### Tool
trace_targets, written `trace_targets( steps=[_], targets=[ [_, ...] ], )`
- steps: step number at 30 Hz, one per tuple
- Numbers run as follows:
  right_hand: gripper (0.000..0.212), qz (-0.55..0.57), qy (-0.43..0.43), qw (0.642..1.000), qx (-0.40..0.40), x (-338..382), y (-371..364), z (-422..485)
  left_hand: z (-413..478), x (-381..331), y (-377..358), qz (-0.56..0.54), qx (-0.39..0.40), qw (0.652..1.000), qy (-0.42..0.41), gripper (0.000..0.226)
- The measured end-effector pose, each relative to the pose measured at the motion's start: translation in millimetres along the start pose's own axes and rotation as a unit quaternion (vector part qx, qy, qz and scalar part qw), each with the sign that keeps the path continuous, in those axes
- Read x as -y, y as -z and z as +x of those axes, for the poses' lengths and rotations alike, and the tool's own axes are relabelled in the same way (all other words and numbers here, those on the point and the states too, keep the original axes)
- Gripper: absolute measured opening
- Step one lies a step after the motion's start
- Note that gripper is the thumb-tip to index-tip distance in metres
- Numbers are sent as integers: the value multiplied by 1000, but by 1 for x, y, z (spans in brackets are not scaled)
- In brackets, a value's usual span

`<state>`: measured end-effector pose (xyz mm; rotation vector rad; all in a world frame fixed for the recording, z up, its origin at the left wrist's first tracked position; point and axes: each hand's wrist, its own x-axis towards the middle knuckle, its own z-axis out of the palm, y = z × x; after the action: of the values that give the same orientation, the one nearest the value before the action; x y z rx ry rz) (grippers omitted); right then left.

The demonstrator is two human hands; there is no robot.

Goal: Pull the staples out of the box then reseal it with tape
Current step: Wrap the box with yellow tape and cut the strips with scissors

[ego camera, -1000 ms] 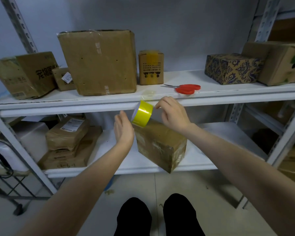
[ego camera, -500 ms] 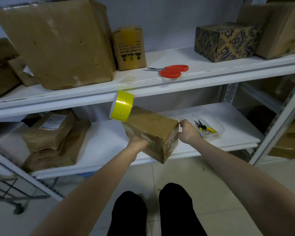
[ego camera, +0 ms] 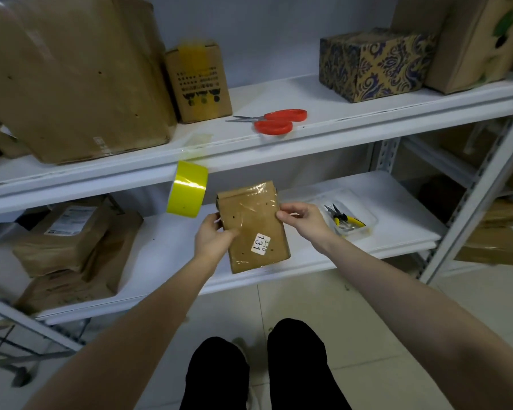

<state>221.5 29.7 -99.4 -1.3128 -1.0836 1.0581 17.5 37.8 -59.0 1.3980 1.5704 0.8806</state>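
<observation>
A small brown cardboard box (ego camera: 253, 229) with clear tape across it, small holes and a white label reading 131 is held over the lower shelf. My left hand (ego camera: 213, 236) grips its left edge, thumb on the front face. My right hand (ego camera: 301, 218) pinches its right edge. A yellow tape roll (ego camera: 187, 189) hangs from the upper shelf's front edge by a strip stuck to the shelf, just left of the box.
Red-handled scissors (ego camera: 274, 121) lie on the upper shelf (ego camera: 338, 113) among several cardboard boxes. Yellow-handled pliers (ego camera: 342, 219) sit in a clear tray (ego camera: 359, 213) on the lower shelf to the right. Brown parcels (ego camera: 68, 241) are stacked at the lower left. A metal upright (ego camera: 480, 199) stands right.
My right hand let go of the tape roll, which now hangs from the shelf edge. Both hands took the box and turned it so the labelled face shows.
</observation>
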Motion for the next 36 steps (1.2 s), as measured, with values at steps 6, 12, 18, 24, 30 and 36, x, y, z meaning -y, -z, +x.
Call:
trace_targets(
  steps=[6,12,18,24,30,36],
  targets=[
    [31,25,-3,1000,17,24,-2,-10,-7,-8,9,-86,-16,996,-35,25],
    [24,18,-9,1000,-16,31,-6,-17,-7,-18,6,-61,-76,995,6,29],
    [39,-50,-28,998,32,36,-5,-19,-1,-20,12,-44,-41,997,45,25],
    [68,-116,-52,986,107,41,-7,-19,-2,-20,21,-26,157,984,80,55],
    [59,-190,-29,975,113,58,-19,-13,0,-13,19,-111,166,975,100,52],
    [58,-323,36,940,103,68,-21,-7,-4,-21,2,-132,81,984,82,41]
  ],
)
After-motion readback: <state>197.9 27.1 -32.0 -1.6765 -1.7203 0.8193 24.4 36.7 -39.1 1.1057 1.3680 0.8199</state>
